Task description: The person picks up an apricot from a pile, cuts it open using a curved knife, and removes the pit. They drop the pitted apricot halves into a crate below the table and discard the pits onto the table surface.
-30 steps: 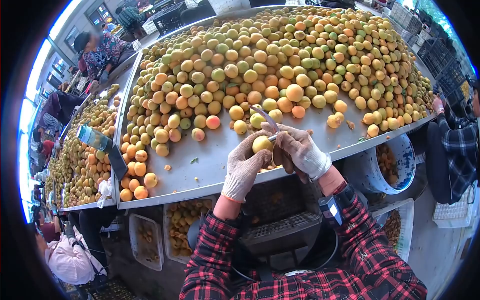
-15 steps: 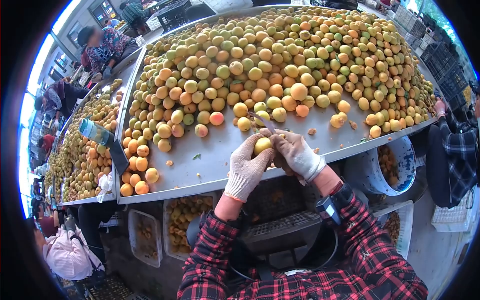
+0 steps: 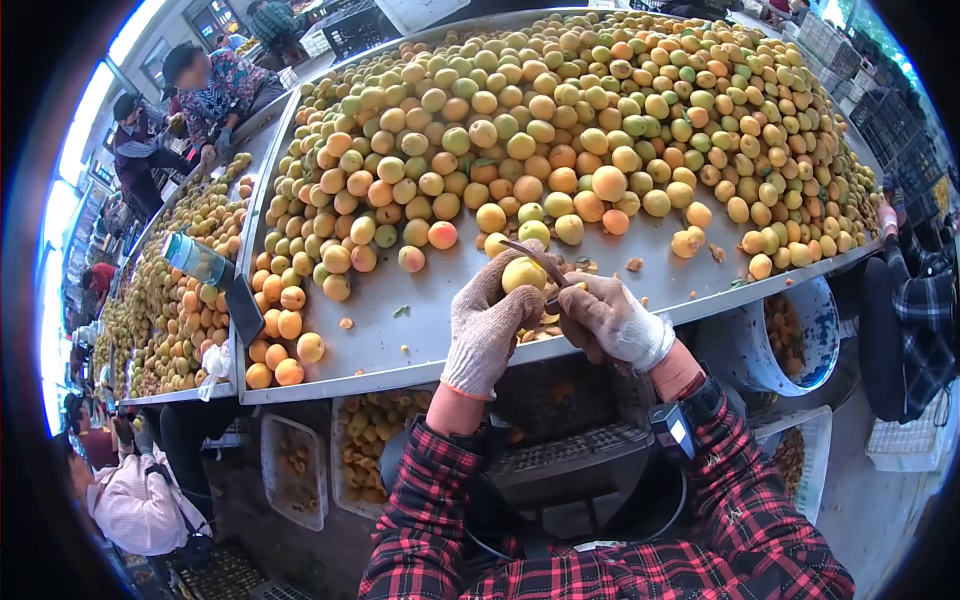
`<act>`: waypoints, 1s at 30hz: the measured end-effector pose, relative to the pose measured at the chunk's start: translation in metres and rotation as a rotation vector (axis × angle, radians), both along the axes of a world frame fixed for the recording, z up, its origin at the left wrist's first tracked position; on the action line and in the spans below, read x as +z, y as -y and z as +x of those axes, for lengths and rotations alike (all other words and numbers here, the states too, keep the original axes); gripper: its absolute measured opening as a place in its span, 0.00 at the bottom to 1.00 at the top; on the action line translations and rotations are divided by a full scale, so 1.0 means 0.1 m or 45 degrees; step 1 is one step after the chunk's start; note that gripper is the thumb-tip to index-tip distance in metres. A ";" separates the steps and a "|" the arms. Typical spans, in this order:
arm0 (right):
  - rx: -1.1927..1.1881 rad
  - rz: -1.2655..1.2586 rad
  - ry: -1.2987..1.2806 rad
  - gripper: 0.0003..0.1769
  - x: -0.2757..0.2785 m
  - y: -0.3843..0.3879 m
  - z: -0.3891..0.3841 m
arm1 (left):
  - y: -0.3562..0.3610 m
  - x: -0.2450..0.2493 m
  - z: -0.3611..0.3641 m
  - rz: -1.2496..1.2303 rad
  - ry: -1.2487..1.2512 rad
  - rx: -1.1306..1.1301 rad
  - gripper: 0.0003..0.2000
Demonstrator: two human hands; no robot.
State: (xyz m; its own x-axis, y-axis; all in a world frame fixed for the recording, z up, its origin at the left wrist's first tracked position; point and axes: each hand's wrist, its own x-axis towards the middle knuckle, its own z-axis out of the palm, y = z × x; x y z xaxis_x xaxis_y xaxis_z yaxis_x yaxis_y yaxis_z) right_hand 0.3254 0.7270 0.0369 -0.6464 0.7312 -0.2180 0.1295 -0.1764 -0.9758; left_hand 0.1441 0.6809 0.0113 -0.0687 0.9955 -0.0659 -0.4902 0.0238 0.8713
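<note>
- Since the earlier frame, the knife [image 3: 538, 260] blade has swung onto the apricot [image 3: 524, 278].
- Left hand [image 3: 490, 325] fingers grip that apricot over the worktop [image 3: 420, 320] edge.
- Right hand [image 3: 615, 320] fingers clasp the knife.
- The cut looks barely begun, and the apricot heap [image 3: 560, 120] is still whole.

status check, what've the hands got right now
Left hand gripping round yellow apricot. Right hand holding small curved metal knife, blade at the fruit. Heaped apricots on grey metal table beyond, hands unobstructed.

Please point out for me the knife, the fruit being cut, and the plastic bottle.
knife [image 3: 535, 256], head view, on the middle of the curved blade.
fruit [image 3: 522, 278], head view, on its yellow skin.
bottle [image 3: 200, 262], head view, on its clear body.
</note>
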 end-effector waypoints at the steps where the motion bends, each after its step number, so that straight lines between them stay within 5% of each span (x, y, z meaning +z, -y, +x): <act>1: -0.002 0.002 0.001 0.17 -0.01 0.01 0.00 | 0.01 0.00 0.01 0.002 0.001 -0.002 0.22; 13: 0.096 0.064 -0.048 0.15 -0.09 0.05 -0.04 | 0.00 0.06 -0.06 0.015 -0.351 -0.130 0.23; 15: -0.078 0.387 -0.109 0.13 -0.28 0.05 -0.12 | -0.07 -0.03 0.10 0.086 -0.133 0.140 0.23; 19: -0.083 0.922 0.054 0.11 -0.38 0.02 -0.18 | -0.02 -0.04 0.10 0.009 0.298 -0.064 0.25; 21: -0.051 0.866 0.088 0.12 -0.39 0.00 -0.18 | 0.00 0.03 0.07 0.022 0.336 -0.068 0.24; 24: -0.006 0.735 0.192 0.13 -0.43 -0.01 -0.21 | -0.02 0.09 -0.03 0.067 -0.455 0.018 0.27; 28: -0.090 0.718 0.050 0.13 -0.42 0.09 -0.27 | -0.01 0.02 -0.01 0.111 -0.511 0.050 0.27; 30: -0.117 0.737 0.068 0.13 -0.41 0.12 -0.28 | 0.00 -0.03 0.10 0.194 0.090 0.201 0.25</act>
State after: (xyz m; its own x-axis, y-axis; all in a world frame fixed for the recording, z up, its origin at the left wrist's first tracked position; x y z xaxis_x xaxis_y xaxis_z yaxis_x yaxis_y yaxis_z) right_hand 0.2976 0.7148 -0.0041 -0.5737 0.7935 0.2031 0.1905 0.3705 -0.9091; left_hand 0.1543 0.6809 0.0086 -0.2250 0.9715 0.0744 -0.5372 -0.1874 0.8223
